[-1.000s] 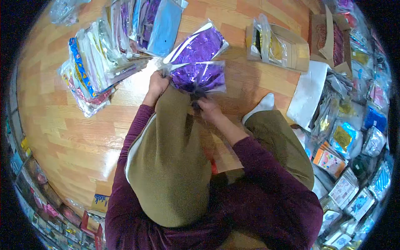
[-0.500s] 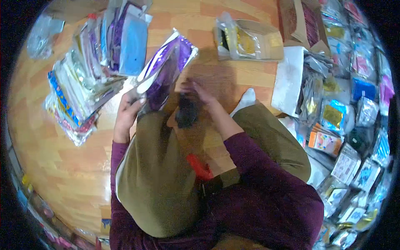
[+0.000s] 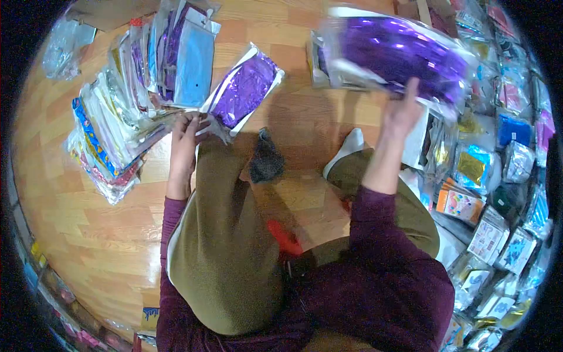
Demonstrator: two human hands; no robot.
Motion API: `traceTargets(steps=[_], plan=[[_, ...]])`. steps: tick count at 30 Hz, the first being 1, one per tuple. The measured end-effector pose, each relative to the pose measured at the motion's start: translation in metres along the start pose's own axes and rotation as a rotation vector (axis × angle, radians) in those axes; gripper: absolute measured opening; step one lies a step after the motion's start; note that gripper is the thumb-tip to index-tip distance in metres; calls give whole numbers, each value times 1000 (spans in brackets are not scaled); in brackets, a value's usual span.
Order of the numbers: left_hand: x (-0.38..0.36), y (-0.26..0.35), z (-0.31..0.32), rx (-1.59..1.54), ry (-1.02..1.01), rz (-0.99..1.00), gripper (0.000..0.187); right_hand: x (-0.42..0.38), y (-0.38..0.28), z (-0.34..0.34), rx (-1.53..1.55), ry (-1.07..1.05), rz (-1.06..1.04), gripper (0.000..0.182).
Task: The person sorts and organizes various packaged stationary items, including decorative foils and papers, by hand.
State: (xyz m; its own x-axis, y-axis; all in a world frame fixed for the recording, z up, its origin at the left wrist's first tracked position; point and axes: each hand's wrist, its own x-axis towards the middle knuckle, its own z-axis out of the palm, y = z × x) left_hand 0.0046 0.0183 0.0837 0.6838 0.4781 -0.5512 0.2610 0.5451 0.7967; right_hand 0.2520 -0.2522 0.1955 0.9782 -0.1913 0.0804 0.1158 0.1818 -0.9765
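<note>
My right hand (image 3: 403, 120) grips the lower edge of a large purple foil packet (image 3: 390, 50) in a clear plastic sleeve, held up at the upper right and blurred by motion. A smaller-looking purple foil packet (image 3: 243, 91) with white edges lies tilted beyond my left knee. My left hand (image 3: 184, 138) has its fingers curled on the loose clear plastic at that packet's near end. Left of it, a fanned row of packets includes a light blue packet (image 3: 195, 67) close to my fingers and a blue patterned packet (image 3: 91, 138) farther out.
Beneath the lifted packet, a cardboard box (image 3: 315, 61) is partly hidden. Many bagged packets, among them an orange-and-white packet (image 3: 460, 202), cover the right side. A crumpled clear bag (image 3: 61, 53) lies at the far left. My dark sock (image 3: 265, 158) and a red item (image 3: 284, 237) show between my legs.
My right hand has swung up and right, and now carries a purple packet over the box. My left hand stays by the other purple packet, which now lies flatter and fully in view.
</note>
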Motion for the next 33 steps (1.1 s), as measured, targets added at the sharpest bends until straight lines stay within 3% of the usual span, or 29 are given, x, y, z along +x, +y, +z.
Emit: traceTargets(steps=[1,2,4,6,8,9,11,12,14,17,19,20,21,22,24,25,26,28,30,32,33], plan=[[2,-9,-4,-10,4,-2,18,14,-7,-2,2,68,-191,32],[4,-17,-7,4,80,-44,18,26,-7,-10,-4,62,-192,32],[16,-43,-22,-4,168,-101,23,50,9,-30,-508,95,-316,34],[19,-49,-24,31,195,-87,29,77,58,-50,-706,71,-373,33],[24,-55,-29,75,231,-74,36,83,103,-56,-882,-188,-317,38],[28,-58,-29,51,242,-74,37,79,122,-57,-874,-196,-307,38],[36,-58,-27,37,264,-81,38,69,154,-59,-1189,-724,-434,44],[37,-53,-21,3,276,-113,35,66,154,-55,-1177,-737,-422,44],[41,-48,-15,60,277,-109,29,67,145,-55,-1149,-697,-147,46],[52,-51,-9,265,366,-57,26,60,131,-61,-1151,-677,-143,44],[43,-32,1,305,385,-121,26,44,121,-68,-926,-517,-291,40],[49,-42,-1,358,387,-52,27,26,113,-69,-933,-382,-285,34],[50,-49,-2,412,387,17,27,4,107,-68,-939,-245,-276,29],[46,-46,1,583,368,-26,37,-13,110,-79,-882,-282,-178,23],[63,-72,-12,682,315,15,31,-63,154,-97,-868,-242,-67,11],[69,-82,-16,782,260,59,26,-98,147,-73,-808,-455,-205,15],[66,-75,-12,745,243,-28,22,-121,158,-77,-1093,-726,10,25],[71,-86,-15,736,228,7,20,-184,166,-51,-1222,-904,-194,39],[70,-85,-15,726,220,43,18,-220,169,-34,-1372,-1022,-233,41],[59,-80,-10,387,134,139,9,-226,176,-33,-1425,-1052,-223,40],[53,-76,-9,386,139,135,9,-230,180,-35,-1482,-1080,-200,40]])
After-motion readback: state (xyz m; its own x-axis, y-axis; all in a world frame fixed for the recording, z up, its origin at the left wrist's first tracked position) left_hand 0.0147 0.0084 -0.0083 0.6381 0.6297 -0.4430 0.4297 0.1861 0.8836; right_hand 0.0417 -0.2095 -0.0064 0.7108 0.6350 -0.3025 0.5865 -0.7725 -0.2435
